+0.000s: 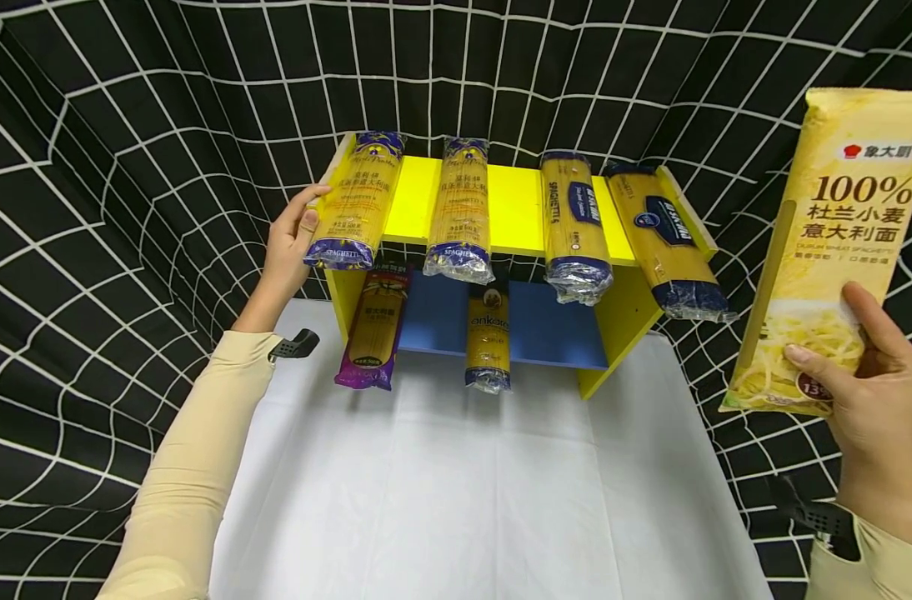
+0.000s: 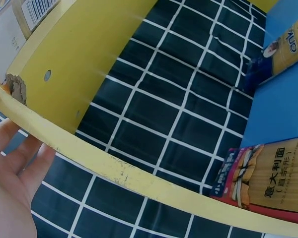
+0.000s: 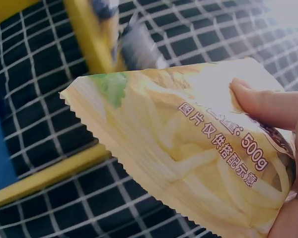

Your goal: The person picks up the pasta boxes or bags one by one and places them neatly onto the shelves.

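Note:
My left hand (image 1: 291,237) grips the left side panel of a yellow and blue shelf (image 1: 516,208) near its upper board. In the left wrist view, its fingers (image 2: 32,158) lie along the panel's outer face. Beside that hand leans a spaghetti pack (image 1: 358,200) with purple ends. Off to the right of the shelf, my right hand (image 1: 876,392) holds a large yellow pasta pack (image 1: 839,242) by its lower part, thumb across the front. The pack is raised and tilted, printed side showing. The right wrist view shows its serrated bottom edge close up.
The upper board also carries a second purple-ended pack (image 1: 459,208) and two blue-ended packs (image 1: 576,221), (image 1: 669,237). On the blue lower board lie a purple pack (image 1: 377,325) and an ankara pack (image 1: 488,337). White cloth (image 1: 486,483) covers the table; black grid curtains surround it.

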`<state>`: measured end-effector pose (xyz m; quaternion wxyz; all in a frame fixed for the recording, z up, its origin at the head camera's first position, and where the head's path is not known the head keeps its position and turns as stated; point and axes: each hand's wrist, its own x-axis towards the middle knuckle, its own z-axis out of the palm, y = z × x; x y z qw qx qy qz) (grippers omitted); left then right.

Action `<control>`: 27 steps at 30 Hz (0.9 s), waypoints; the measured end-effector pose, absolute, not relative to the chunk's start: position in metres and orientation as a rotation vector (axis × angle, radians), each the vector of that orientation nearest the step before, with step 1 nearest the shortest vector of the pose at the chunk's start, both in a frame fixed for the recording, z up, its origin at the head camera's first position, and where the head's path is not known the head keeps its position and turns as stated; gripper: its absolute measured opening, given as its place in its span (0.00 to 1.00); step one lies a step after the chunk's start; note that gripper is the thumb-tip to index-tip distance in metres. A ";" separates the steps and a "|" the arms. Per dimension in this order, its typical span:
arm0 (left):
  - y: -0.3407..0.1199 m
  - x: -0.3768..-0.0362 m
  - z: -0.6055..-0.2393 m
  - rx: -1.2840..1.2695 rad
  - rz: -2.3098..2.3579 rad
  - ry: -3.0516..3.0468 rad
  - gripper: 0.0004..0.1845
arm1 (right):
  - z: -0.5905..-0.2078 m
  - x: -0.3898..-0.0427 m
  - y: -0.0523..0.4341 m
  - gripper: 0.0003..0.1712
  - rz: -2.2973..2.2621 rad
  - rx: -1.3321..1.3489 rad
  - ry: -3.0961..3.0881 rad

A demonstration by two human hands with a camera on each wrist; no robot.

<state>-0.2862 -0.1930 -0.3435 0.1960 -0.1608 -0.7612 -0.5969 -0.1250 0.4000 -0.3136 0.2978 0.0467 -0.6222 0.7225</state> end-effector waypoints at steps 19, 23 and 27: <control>-0.192 -0.287 -0.346 -0.448 -1.684 -2.135 0.21 | -0.309 -0.128 0.339 0.38 1.756 0.789 -2.006; -0.193 -0.287 -0.347 -0.447 -1.689 -2.129 0.22 | -0.329 -0.129 0.332 0.36 1.694 0.856 -2.164; -0.194 -0.289 -0.347 -0.453 -1.675 -2.132 0.22 | -0.350 -0.126 0.321 0.34 1.470 0.842 -2.485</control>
